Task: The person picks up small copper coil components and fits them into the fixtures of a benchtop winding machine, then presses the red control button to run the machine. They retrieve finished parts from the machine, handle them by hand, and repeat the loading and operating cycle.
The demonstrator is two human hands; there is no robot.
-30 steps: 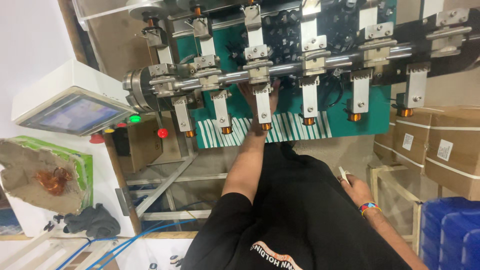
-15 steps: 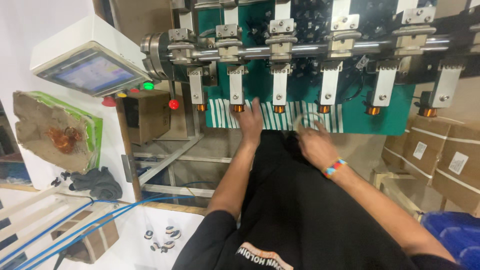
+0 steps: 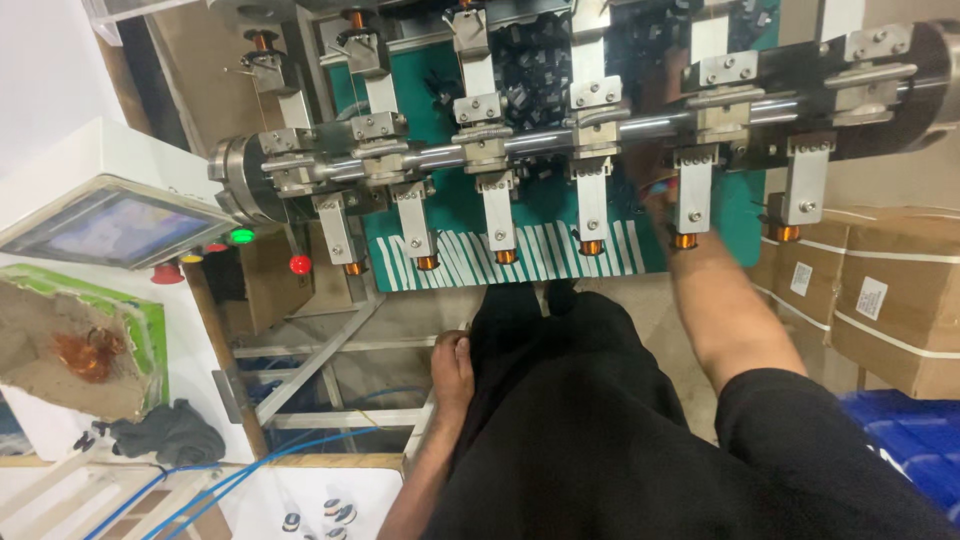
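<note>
Since half a second ago, both hands have left the striped edge of the green mat: the left hand (image 3: 452,372) has dropped back to the person's black-clad lap, while the right arm now reaches up under the machine, past the row of clamp arms.

Head view: the left hand lies on the black trousers (image 3: 560,420), fingers curled loosely and holding nothing, its knuckles toward the metal frame (image 3: 320,350) below the bench. Well above it hangs the winding machine's steel shaft (image 3: 560,135), carrying a row of white clamp arms, each tipped with a small copper coil (image 3: 505,257). The coils hang just over the white-striped edge of the green mat (image 3: 450,215).

The right hand (image 3: 660,190) is mostly hidden behind the clamp arms and shaft; only the wrist, wearing a coloured band, and the forearm show, so whether that hand is open or closed on anything cannot be told. It sits just beside the fifth clamp arm (image 3: 692,195), close to that arm's coil, over the mat and near a heap of small black parts (image 3: 535,70) farther in.

Away to the left hand's side are a tilted control screen (image 3: 110,228), coloured buttons and a dark rag (image 3: 165,435). Cardboard boxes (image 3: 890,300) stand beyond the right forearm.
</note>
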